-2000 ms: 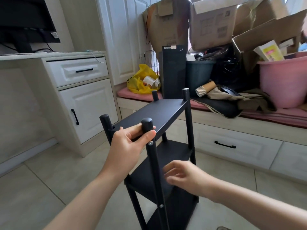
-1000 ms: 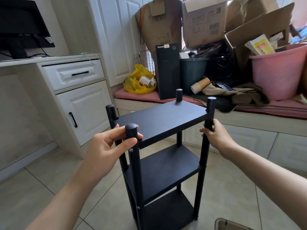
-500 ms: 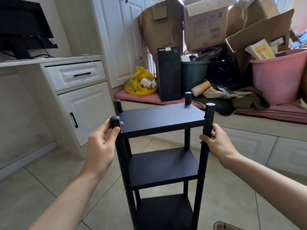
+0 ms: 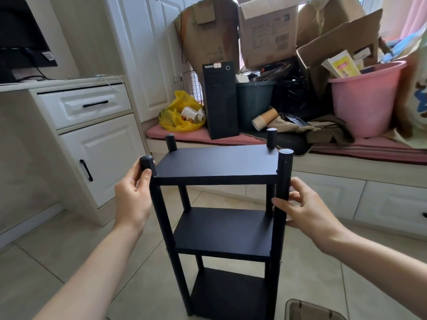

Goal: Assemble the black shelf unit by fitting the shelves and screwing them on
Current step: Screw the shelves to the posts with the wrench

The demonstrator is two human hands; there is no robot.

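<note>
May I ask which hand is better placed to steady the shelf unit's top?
Left: the left hand grips the front-left post at its cap; the right hand holds the front-right post lower.

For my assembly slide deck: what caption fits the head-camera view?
Left hand and right hand grip the front posts of the upright black shelf unit, three shelves fitted.

One wide-angle camera, worn on the person's head, looks forward and down, so that the two forearms enter from the bottom corners and the left hand (image 4: 132, 199) and right hand (image 4: 307, 211) meet the black shelf unit (image 4: 217, 167) close below the lens, at the middle of the view. It faces the cushioned bench (image 4: 369, 151) piled with cardboard boxes (image 4: 268, 31) further off, the white cabinet (image 4: 101, 153) lies at its left, and the tiled floor (image 4: 46, 250) fills the lower part
</note>
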